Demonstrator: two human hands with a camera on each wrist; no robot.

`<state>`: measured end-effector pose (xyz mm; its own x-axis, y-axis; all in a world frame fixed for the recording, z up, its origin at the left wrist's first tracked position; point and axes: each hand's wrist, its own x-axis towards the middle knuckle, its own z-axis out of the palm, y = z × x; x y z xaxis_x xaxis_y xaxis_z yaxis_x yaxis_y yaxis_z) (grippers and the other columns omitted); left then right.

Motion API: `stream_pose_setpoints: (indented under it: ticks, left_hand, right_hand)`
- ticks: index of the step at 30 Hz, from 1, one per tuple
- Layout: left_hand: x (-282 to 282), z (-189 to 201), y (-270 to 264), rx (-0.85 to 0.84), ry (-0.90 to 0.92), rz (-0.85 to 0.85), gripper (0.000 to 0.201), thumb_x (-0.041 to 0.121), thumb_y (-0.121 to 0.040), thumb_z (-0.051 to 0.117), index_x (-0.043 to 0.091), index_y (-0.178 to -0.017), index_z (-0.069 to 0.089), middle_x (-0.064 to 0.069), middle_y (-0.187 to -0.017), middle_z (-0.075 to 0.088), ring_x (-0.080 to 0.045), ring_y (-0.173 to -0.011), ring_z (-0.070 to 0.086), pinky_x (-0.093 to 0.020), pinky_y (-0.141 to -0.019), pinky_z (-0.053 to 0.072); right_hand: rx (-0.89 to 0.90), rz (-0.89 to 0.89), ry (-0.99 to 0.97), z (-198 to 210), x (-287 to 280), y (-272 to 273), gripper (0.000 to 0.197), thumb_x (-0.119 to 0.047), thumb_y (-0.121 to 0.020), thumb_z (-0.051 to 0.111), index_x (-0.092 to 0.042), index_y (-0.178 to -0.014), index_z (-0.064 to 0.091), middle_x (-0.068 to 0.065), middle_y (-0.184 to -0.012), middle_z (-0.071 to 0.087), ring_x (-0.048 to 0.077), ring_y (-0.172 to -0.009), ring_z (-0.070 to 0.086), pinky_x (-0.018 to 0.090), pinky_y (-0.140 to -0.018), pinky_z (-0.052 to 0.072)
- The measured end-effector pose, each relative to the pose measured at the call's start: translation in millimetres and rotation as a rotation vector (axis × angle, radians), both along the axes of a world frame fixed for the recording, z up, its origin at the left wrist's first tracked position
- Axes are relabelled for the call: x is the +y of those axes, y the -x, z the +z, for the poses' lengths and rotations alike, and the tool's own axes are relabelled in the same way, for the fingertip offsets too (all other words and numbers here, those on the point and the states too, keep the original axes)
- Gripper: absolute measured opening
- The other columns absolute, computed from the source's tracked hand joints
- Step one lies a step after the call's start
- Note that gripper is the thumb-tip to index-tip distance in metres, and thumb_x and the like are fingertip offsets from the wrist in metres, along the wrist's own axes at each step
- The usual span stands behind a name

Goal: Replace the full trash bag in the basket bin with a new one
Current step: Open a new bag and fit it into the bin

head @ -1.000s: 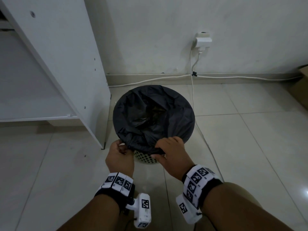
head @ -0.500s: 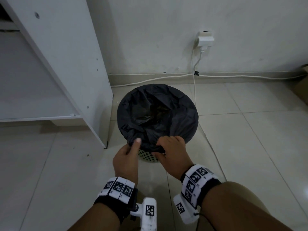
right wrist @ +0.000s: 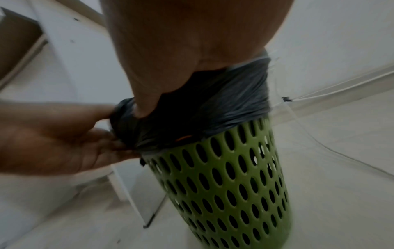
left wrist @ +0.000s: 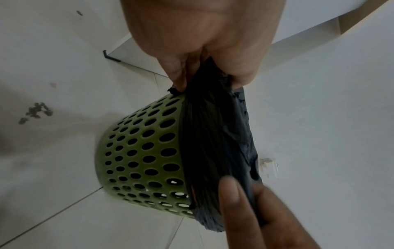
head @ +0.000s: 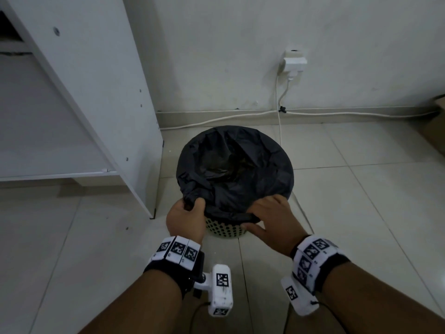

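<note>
Trash bag (head: 234, 169), black and crumpled, lined the green perforated basket bin (right wrist: 230, 182) standing upright on the floor, its long axis vertical and its mouth facing up, just ahead of both hands. At the near rim the left hand (head: 186, 219) pinched a bunched fold of the bag's cuff, while the right hand (head: 269, 220), just beside it, curled its fingers over the folded edge, thumb underneath. Neither hand looked clearly nearer. Freeing the cuff likely meant peeling upward, along that axis.
</note>
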<state>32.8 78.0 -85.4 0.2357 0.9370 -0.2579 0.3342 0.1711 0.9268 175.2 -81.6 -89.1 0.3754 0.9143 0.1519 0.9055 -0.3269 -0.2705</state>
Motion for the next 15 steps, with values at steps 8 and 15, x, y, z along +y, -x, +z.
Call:
stream_pose_setpoints:
  ticks: [8,15]
  left_hand:
    - [8.8,-1.2,-2.0,-0.020,0.066,0.062,0.010,0.030,-0.082,0.073,0.023,-0.084,0.065,0.012,-0.075,0.065,-0.009,-0.072,0.060,-0.032,-0.073,0.048]
    - [9.9,-8.4,-7.9,-0.047,0.069,0.059,0.016,0.030,-0.083,0.071,0.017,-0.094,0.068,0.011,-0.081,0.066,-0.013,-0.076,0.062,-0.031,-0.073,0.047]
  right_hand:
    - [0.016,-0.007,-0.021,-0.6,3.4,-0.1,0.037,-0.064,-0.082,0.049,-0.027,-0.082,0.057,-0.010,-0.079,0.053,0.015,-0.080,0.055,0.034,-0.089,0.027]
    - [0.014,-0.035,-0.036,0.9,7.2,2.5,0.037,-0.064,-0.082,0.048,-0.028,-0.080,0.053,-0.016,-0.076,0.039,0.014,-0.076,0.052,0.032,-0.084,0.024]
